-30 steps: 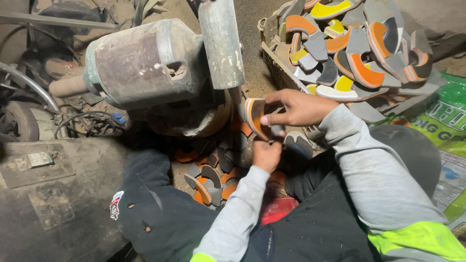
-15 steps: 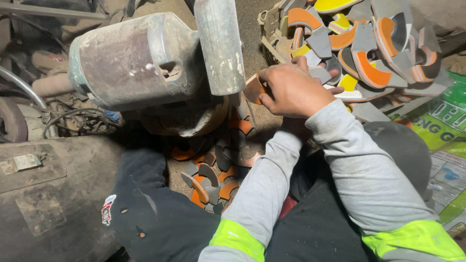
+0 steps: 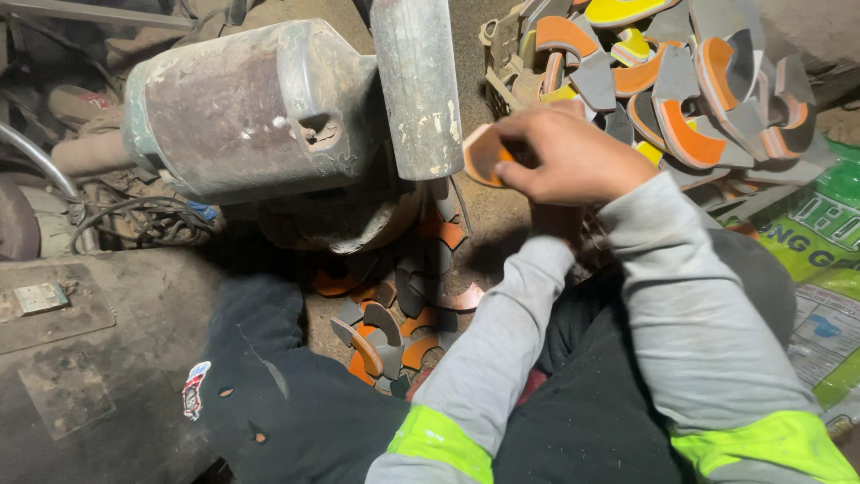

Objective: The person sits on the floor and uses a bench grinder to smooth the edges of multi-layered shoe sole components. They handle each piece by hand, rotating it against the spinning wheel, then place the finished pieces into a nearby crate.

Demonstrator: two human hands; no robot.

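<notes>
Right hand (image 3: 573, 161) shifted right, pinching orange piece (image 3: 484, 154) beside metal post (image 3: 417, 85), left hand hidden

The dusty floor (image 3: 488, 211) carries a scatter of orange and grey curved cut pieces (image 3: 394, 327) below the right hand (image 3: 573, 161), a heaped pile of the same pieces (image 3: 681, 81) beyond it, and green printed sacks (image 3: 820, 242) to its right

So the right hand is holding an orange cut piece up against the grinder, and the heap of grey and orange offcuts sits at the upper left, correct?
Not quite: the head view shows the heap of offcuts at the upper right, not left. The right hand does hold an orange piece by the grinder.
</notes>
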